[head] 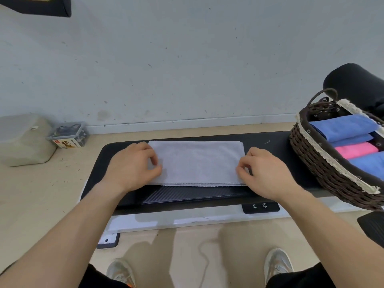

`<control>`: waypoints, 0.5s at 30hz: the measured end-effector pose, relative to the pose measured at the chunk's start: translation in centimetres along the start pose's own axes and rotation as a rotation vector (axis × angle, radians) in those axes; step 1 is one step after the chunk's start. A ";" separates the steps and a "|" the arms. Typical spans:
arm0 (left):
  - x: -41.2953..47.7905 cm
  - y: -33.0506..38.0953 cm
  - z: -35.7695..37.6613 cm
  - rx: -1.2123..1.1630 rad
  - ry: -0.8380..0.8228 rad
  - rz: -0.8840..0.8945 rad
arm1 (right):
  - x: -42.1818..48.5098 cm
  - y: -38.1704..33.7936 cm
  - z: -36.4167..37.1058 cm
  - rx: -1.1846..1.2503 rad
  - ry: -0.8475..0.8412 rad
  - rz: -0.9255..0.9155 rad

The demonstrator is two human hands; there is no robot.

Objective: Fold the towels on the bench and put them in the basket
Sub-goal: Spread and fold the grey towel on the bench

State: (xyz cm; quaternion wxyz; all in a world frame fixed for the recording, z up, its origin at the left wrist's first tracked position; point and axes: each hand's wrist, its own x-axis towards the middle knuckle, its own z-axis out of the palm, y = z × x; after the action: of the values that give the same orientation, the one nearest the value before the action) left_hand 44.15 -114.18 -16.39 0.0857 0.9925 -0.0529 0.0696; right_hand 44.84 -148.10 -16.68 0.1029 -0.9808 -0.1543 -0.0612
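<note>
Head view: my left hand (pixel 133 163) and right hand (pixel 268 171) each pinch one end of the grey towel (pixel 197 163), which lies folded in a strip mid-surface (pixel 270 146). Blue towels (pixel 342 127) and a pink towel (pixel 355 149) lie folded in the basket (pixel 324 173) at right. I judge this one needs another fold before joining them.

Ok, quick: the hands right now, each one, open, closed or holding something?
Left hand: closed, pinching the left end of the grey towel.
Right hand: closed, pinching the towel's right end.
</note>
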 end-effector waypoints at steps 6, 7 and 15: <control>3.6 5.6 3.0 -0.109 -0.050 0.014 | 4.2 -5.3 2.8 0.185 0.014 -0.031; 4.1 6.1 3.7 -0.092 -0.080 0.041 | 4.9 -5.9 3.4 0.193 -0.013 -0.035; 4.9 5.1 7.1 0.064 -0.238 0.076 | 6.7 -5.8 7.1 0.015 -0.256 -0.052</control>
State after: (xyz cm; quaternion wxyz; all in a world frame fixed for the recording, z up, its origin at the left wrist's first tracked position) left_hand 49.31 -120.94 -21.74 0.0444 0.9932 -0.0978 -0.0439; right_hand 49.94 -139.17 -21.55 0.0882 -0.9754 -0.1922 0.0629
